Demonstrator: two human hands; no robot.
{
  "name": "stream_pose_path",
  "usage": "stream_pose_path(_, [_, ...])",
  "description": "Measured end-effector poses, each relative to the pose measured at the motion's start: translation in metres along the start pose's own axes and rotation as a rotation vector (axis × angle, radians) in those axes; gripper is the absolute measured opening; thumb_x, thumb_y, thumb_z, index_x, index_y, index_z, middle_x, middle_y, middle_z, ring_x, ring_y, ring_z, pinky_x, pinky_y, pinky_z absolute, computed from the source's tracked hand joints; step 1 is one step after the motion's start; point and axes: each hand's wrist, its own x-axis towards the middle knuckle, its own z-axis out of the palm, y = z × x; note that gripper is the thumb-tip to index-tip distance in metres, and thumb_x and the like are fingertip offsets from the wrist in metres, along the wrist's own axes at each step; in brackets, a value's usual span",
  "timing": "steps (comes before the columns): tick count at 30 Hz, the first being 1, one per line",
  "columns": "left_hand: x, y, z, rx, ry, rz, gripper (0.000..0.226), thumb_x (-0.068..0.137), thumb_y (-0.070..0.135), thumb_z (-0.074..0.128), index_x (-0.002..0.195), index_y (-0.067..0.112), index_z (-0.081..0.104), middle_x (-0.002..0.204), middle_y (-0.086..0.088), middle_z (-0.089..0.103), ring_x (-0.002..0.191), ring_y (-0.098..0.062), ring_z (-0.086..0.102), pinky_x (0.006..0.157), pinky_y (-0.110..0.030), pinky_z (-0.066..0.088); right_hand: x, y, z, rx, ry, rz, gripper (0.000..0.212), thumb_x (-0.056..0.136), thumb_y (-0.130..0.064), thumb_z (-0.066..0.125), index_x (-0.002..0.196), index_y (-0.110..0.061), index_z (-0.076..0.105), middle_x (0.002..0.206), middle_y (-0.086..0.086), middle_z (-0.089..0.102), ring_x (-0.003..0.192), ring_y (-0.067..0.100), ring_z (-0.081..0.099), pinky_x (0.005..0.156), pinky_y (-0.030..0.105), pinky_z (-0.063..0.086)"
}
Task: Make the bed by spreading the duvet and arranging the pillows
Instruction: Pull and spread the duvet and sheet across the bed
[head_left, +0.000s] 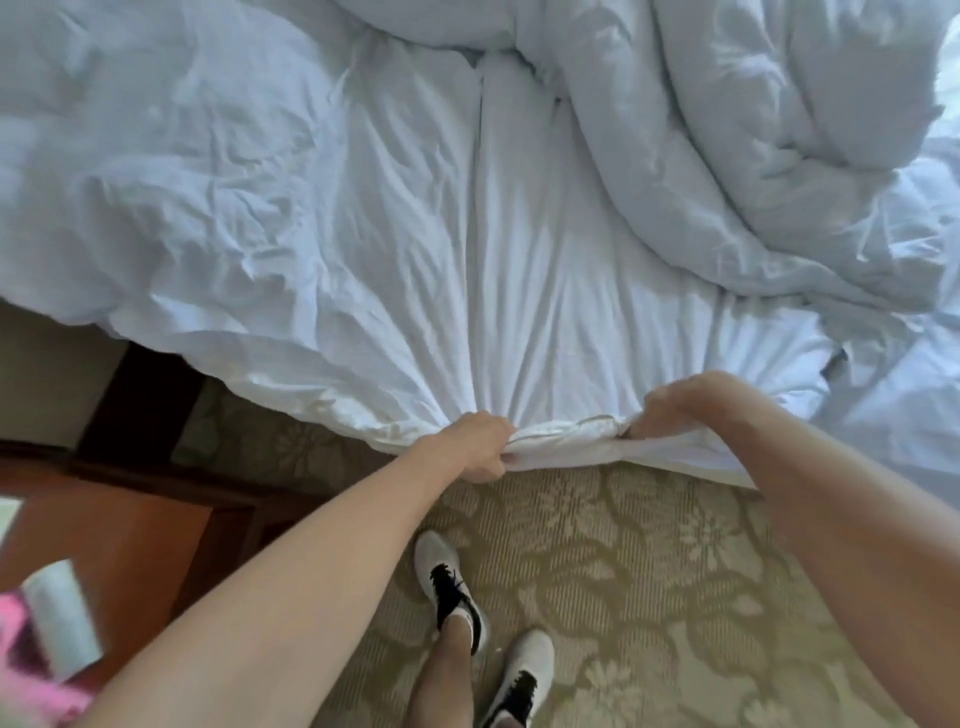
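Observation:
A white duvet (363, 218) lies rumpled across the bed, its near edge hanging over the side toward me. My left hand (480, 447) grips that edge, bunching the fabric. My right hand (675, 402) grips the same edge a short way to the right. Creases fan out from both hands across the cloth. A thick bunched roll of the duvet (779, 130) is piled at the upper right. No pillow can be told apart in this view.
Patterned beige carpet (649, 597) covers the floor where my feet in white and black shoes (449, 587) stand. A reddish wooden nightstand (119, 551) sits at the lower left, with a white roll (62, 618) and something pink (21, 670) on it.

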Motion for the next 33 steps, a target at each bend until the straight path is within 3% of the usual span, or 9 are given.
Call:
stream_pose_path(3, [-0.005, 0.002, 0.003, 0.011, 0.041, -0.005, 0.012, 0.094, 0.023, 0.057, 0.100, 0.013, 0.053, 0.100, -0.010, 0.059, 0.089, -0.027, 0.053, 0.073, -0.033, 0.038, 0.004, 0.004, 0.026, 0.070, 0.105, -0.065, 0.077, 0.087, -0.072, 0.043, 0.133, -0.011, 0.053, 0.134, 0.012, 0.058, 0.119, 0.030, 0.056, 0.096, 0.039, 0.044])
stream_pose_path(6, [-0.004, -0.004, 0.013, -0.012, 0.102, -0.046, 0.014, 0.089, 0.016, 0.057, 0.097, 0.018, 0.046, 0.112, -0.012, 0.059, 0.097, -0.029, 0.056, 0.074, -0.034, 0.038, 0.008, 0.003, 0.059, 0.143, 0.300, -0.164, 0.057, 0.086, -0.069, 0.051, 0.104, -0.015, 0.059, 0.105, 0.009, 0.065, 0.095, 0.031, 0.062, 0.075, 0.036, 0.046])
stream_pose_path(9, [-0.008, -0.006, 0.026, 0.031, 0.098, -0.065, 0.036, 0.086, 0.017, 0.057, 0.121, 0.019, 0.048, 0.121, -0.008, 0.057, 0.111, -0.029, 0.053, 0.089, -0.039, 0.038, 0.010, 0.004, 0.074, 0.109, 0.345, -0.212, 0.044, 0.083, -0.053, 0.065, 0.111, -0.021, 0.054, 0.111, 0.005, 0.063, 0.095, 0.025, 0.060, 0.074, 0.034, 0.045])
stream_pose_path(12, [-0.018, -0.011, 0.040, -0.048, 0.056, -0.100, 0.053, 0.090, 0.028, 0.058, 0.140, 0.022, 0.040, 0.138, -0.005, 0.048, 0.126, -0.030, 0.045, 0.105, -0.043, 0.034, 0.004, 0.001, 0.074, 0.190, 0.300, -0.310, 0.068, 0.072, -0.060, 0.074, 0.126, -0.026, 0.048, 0.119, -0.002, 0.054, 0.108, 0.022, 0.055, 0.089, 0.037, 0.047])
stream_pose_path(14, [-0.028, -0.018, 0.041, -0.123, 0.098, -0.131, 0.045, 0.092, 0.027, 0.054, 0.135, 0.024, 0.044, 0.141, -0.004, 0.047, 0.129, -0.029, 0.045, 0.108, -0.043, 0.035, -0.002, -0.007, 0.069, 0.259, 0.309, -0.370, 0.074, 0.071, -0.066, 0.072, 0.129, -0.029, 0.046, 0.116, -0.006, 0.051, 0.108, 0.019, 0.055, 0.094, 0.039, 0.048])
stream_pose_path(22, [-0.087, -0.077, -0.001, -0.145, 0.299, -0.265, 0.016, 0.095, 0.021, 0.046, 0.104, 0.015, 0.057, 0.111, -0.006, 0.058, 0.103, -0.028, 0.055, 0.093, -0.043, 0.045, -0.020, -0.102, 0.014, 0.285, 0.466, -0.545, 0.042, 0.089, -0.052, 0.063, 0.118, -0.023, 0.058, 0.103, -0.006, 0.060, 0.095, 0.016, 0.059, 0.083, 0.033, 0.051])
stream_pose_path(25, [-0.107, -0.125, -0.009, -0.116, 0.354, -0.345, 0.014, 0.093, 0.017, 0.045, 0.100, 0.014, 0.057, 0.108, -0.007, 0.059, 0.101, -0.028, 0.056, 0.088, -0.041, 0.045, -0.023, -0.156, -0.011, 0.223, 0.519, -0.582, 0.039, 0.090, -0.052, 0.061, 0.118, -0.025, 0.057, 0.102, -0.007, 0.061, 0.097, 0.017, 0.060, 0.081, 0.034, 0.050])
stream_pose_path(30, [-0.141, -0.225, -0.013, -0.076, 0.418, -0.478, 0.019, 0.092, 0.020, 0.046, 0.105, 0.014, 0.058, 0.116, -0.009, 0.059, 0.111, -0.031, 0.055, 0.097, -0.045, 0.041, -0.016, -0.259, -0.045, 0.196, 0.577, -0.619, 0.038, 0.092, -0.051, 0.059, 0.121, -0.027, 0.051, 0.111, -0.006, 0.060, 0.096, 0.016, 0.058, 0.074, 0.031, 0.048])
stream_pose_path(33, [-0.163, -0.295, -0.015, -0.343, 0.548, -0.614, 0.016, 0.093, 0.025, 0.048, 0.103, 0.015, 0.056, 0.114, -0.007, 0.060, 0.108, -0.030, 0.057, 0.095, -0.044, 0.045, -0.011, -0.333, -0.068, 0.177, 0.674, -0.653, 0.047, 0.090, -0.052, 0.059, 0.129, -0.029, 0.044, 0.124, -0.001, 0.055, 0.110, 0.021, 0.053, 0.084, 0.038, 0.050])
